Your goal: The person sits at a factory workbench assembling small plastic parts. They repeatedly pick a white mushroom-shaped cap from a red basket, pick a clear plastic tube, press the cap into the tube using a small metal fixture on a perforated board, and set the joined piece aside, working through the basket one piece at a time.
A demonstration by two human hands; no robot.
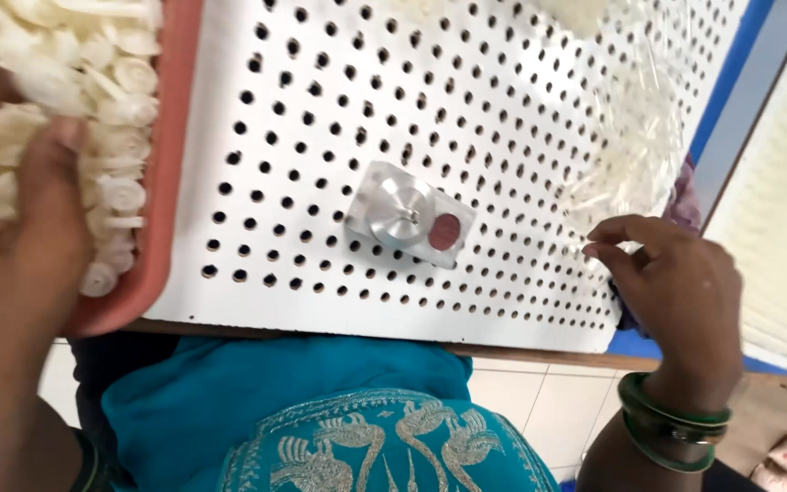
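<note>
The left hand [25, 228] lies in the salmon-pink plastic tray [168, 137] at the left edge, fingers loosely spread over a heap of small white rolled plastic parts [111, 100]. It presses on the pieces, but whether it has closed on any one of them cannot be told, since the fingertips are partly out of view.

The right hand [676, 287] rests at the right edge of the counter, its fingers curled and nearly closed, the tips pinched at the edge of a clear crinkled plastic bag of thin white tubes [635, 137]. The wrist wears green bangles [671, 424].

Between the hands lies the white perforated counter [321, 109], a flat board dotted with rows of round holes. Near its middle sits a small silver metal block with a round raised disc and a reddish circular inset [410, 214], touched by neither hand. A blue rim [730, 73] runs along the far right side, with a pale ribbed panel [781, 228] beyond it. Below the board, teal embroidered cloth [321, 410] covers the person's lap, over pale floor tiles [521, 392].
</note>
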